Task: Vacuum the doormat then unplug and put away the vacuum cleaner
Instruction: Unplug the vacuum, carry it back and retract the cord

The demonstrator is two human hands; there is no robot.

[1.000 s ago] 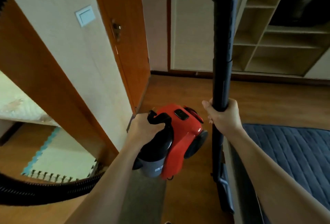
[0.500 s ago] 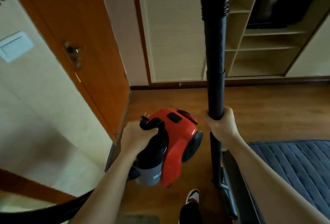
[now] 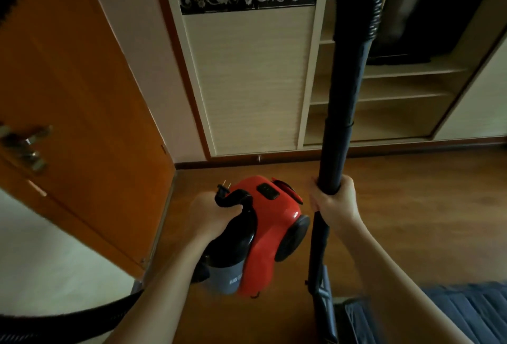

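My left hand (image 3: 210, 216) grips the black handle of the red vacuum cleaner body (image 3: 270, 231) and holds it off the wooden floor. The plug (image 3: 223, 188) with its two prongs sticks up beside that hand, free of any socket. My right hand (image 3: 333, 203) is wrapped round the upright black wand (image 3: 341, 113), whose floor nozzle (image 3: 322, 297) hangs low by the dark blue doormat (image 3: 450, 313) at the lower right. The ribbed black hose (image 3: 63, 321) loops round at the lower left and top right.
An orange-brown door (image 3: 82, 113) with a metal handle (image 3: 23, 146) is on the left. Ahead stands a cream wardrobe panel (image 3: 247, 77) with a floral band, with open shelves (image 3: 395, 96) to its right. Wooden floor (image 3: 428, 206) lies between.
The view has swung right and closer to the wardrobe; the door now fills the left and the doormat has dropped to the lower right corner. Both hands keep their hold.
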